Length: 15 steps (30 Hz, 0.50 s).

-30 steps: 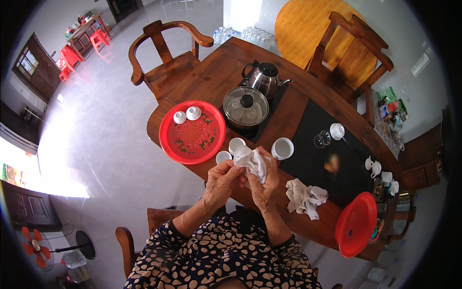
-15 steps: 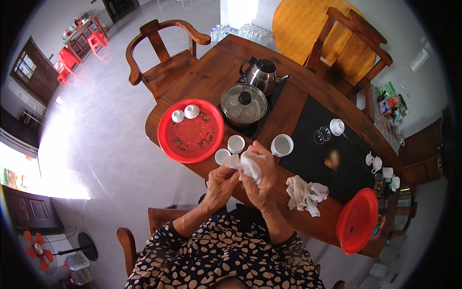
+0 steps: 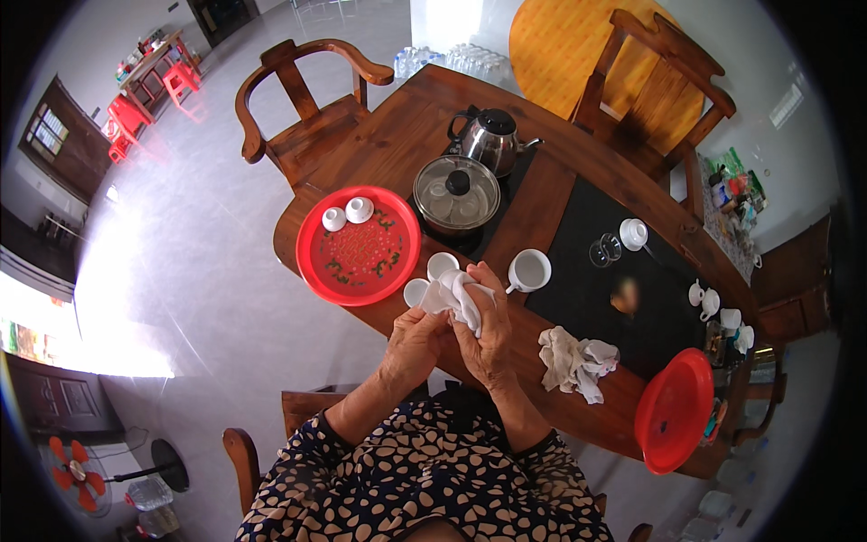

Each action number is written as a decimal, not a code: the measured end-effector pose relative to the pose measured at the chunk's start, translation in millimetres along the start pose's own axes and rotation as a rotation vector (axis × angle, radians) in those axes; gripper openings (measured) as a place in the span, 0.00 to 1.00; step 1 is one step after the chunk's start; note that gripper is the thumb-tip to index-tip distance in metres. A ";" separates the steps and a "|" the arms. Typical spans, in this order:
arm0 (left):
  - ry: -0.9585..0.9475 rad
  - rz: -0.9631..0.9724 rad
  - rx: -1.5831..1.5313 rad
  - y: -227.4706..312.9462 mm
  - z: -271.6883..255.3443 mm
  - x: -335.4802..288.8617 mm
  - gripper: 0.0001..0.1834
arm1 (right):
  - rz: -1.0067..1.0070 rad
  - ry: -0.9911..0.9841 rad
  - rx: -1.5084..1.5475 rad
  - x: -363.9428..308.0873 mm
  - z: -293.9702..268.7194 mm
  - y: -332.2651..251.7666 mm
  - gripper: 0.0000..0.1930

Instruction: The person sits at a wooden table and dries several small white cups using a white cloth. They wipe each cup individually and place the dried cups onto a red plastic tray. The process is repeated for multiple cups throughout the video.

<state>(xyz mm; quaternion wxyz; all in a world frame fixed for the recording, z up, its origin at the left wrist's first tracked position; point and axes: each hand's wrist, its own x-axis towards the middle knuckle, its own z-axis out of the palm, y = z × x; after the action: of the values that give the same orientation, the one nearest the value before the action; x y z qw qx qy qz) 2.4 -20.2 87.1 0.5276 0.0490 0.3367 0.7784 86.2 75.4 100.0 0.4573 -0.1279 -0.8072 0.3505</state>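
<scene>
A white cloth (image 3: 454, 296) is bunched between my two hands above the table's near edge. My left hand (image 3: 412, 348) pinches its lower left part. My right hand (image 3: 486, 332) is wrapped round the other side, fingers bent over the folds. Whether a small cup sits inside the cloth cannot be made out. Just beyond the cloth stand two small white cups, one cup (image 3: 442, 265) partly covered by it and another cup (image 3: 415, 292) beside my left hand. A larger white mug (image 3: 529, 271) stands to the right of my right hand.
On the left, a red tray (image 3: 312, 271) bears two upturned white cups (image 3: 359, 210). Behind are a lidded glass-topped pot (image 3: 470, 212) and a steel kettle (image 3: 492, 149). To the right lie crumpled cloths (image 3: 575, 363), a red basin (image 3: 677, 406) and glass cups (image 3: 605, 250).
The cloth has been turned and spread over more of the space between my hands. Both hands have shifted slightly, staying closed on it.
</scene>
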 end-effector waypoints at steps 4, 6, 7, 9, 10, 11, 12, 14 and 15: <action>-0.017 -0.073 -0.157 0.1 -3.4 2.6 0.16 | -0.055 0.035 -0.031 -4.3 0.1 0.5 0.16; -0.014 -0.139 -0.232 -0.2 -4.9 4.9 0.17 | -0.063 0.042 -0.033 -7.6 -0.5 -2.2 0.15; -0.017 -0.172 -0.264 -1.2 -7.5 7.4 0.17 | -0.068 0.046 -0.036 -9.5 -1.1 -3.4 0.15; -0.030 -0.223 -0.326 -0.6 -7.5 9.4 0.17 | -0.078 0.052 -0.007 -15.4 1.0 1.2 0.14; -0.037 -0.240 -0.355 1.1 -5.4 8.5 0.17 | -0.081 0.055 0.011 -18.6 2.3 3.5 0.13; -0.045 -0.257 -0.383 2.1 -4.4 8.0 0.18 | -0.084 0.050 0.017 -20.8 2.2 4.6 0.13; -0.056 -0.258 -0.366 2.2 -5.5 7.7 0.18 | -0.086 0.045 0.024 -22.6 1.4 5.8 0.13; -0.078 -0.258 -0.335 3.1 -9.4 6.1 0.18 | -0.062 0.035 0.043 -25.2 -1.9 6.0 0.13; -0.077 -0.210 -0.266 4.7 -10.0 5.2 0.19 | -0.034 0.031 0.056 -25.9 -4.6 5.0 0.13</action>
<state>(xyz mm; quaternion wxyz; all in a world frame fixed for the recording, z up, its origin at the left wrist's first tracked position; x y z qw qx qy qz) -7.9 -21.4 80.7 0.6204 -0.0269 0.2134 0.7542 103.7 67.5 81.3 0.4791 -0.1066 -0.7920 0.3631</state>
